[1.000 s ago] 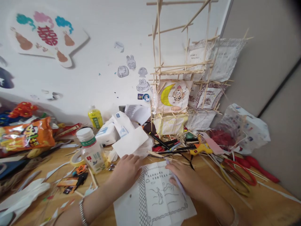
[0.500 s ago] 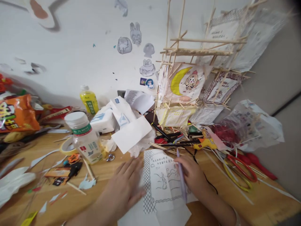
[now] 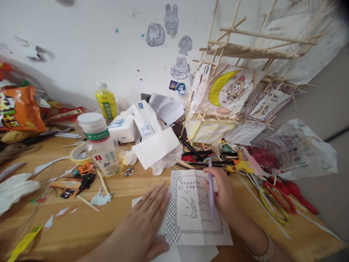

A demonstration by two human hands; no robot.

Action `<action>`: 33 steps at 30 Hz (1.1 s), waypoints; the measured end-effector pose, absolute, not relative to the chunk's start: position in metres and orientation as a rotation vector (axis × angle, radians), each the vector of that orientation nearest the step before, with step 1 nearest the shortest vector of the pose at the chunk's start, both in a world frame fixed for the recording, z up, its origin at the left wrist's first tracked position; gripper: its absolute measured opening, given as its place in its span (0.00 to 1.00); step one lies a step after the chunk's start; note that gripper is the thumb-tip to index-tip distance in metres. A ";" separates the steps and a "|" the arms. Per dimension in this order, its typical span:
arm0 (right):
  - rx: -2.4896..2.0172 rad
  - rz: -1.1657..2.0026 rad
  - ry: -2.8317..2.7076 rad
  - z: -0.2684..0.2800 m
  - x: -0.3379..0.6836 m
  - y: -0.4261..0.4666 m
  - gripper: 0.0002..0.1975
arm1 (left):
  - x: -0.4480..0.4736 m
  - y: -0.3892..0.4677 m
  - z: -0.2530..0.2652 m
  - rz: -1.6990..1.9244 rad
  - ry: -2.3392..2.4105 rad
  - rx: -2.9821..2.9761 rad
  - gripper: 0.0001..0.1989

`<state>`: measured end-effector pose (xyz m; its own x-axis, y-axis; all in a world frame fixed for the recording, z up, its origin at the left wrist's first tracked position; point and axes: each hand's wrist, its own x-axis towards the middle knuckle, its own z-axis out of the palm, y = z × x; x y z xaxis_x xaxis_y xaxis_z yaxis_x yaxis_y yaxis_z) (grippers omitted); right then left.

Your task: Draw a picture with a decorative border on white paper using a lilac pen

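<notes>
A white sheet of paper with an ink drawing (image 3: 188, 229) lies on the desk, a crosshatched band down its left side and handwriting near the top. My left hand (image 3: 149, 214) rests flat along its left edge, fingers stretched out. Another plain white sheet (image 3: 191, 253) shows from underneath at the bottom. Over the drawing's right side, my right hand (image 3: 222, 193) is closed around a slim lavender pen (image 3: 211, 191). The pen stands nearly upright, its lower end blurred, so I cannot tell whether it touches the paper.
A stick frame hung with drawings (image 3: 226, 91) rises at the back right. Near it lie a yellow glue gun (image 3: 240, 165), scissors (image 3: 280, 196) and loose sticks. Leftward stand a plastic jar (image 3: 102, 149), a drink bottle (image 3: 106, 103), tissue packs (image 3: 122, 127) and paper scraps.
The view has shifted, so most things sit differently in it. The drawing's right side and lower edge show more fully now. My right hand still holds the pen, now higher over the sheet.
</notes>
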<state>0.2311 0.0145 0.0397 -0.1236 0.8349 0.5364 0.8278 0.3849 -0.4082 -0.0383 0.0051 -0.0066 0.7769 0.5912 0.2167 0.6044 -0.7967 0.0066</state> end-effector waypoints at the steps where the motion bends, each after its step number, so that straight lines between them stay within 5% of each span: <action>1: -1.402 0.085 -2.012 0.040 0.228 0.013 0.11 | -0.037 0.001 -0.009 -0.304 -0.964 -2.929 0.45; 4: -1.303 0.271 -2.238 0.034 0.216 0.011 0.13 | -0.032 -0.003 -0.015 -0.406 -0.946 -2.922 0.38; 8: -1.227 0.197 -2.265 0.017 0.204 0.018 0.13 | -0.030 0.004 -0.013 -0.679 -0.663 -2.846 0.20; 13: -1.239 0.033 -2.201 0.011 0.209 0.027 0.12 | -0.026 0.009 0.009 -0.600 -0.378 -2.941 0.12; 18: -0.955 0.181 -2.055 0.027 0.211 0.012 0.13 | -0.026 0.011 0.016 -0.337 -0.548 -2.971 0.22; 22: -0.864 0.757 -1.790 0.042 0.204 -0.006 0.24 | -0.027 0.011 0.011 -0.277 -0.703 -2.992 0.27; 28: -1.003 1.384 -1.522 0.032 0.195 -0.007 0.23 | -0.026 0.010 0.012 -0.272 -0.701 -2.990 0.26; 33: -1.230 1.413 -1.338 0.020 0.194 0.000 0.20 | -0.026 0.005 0.019 -0.256 -0.547 -2.998 0.19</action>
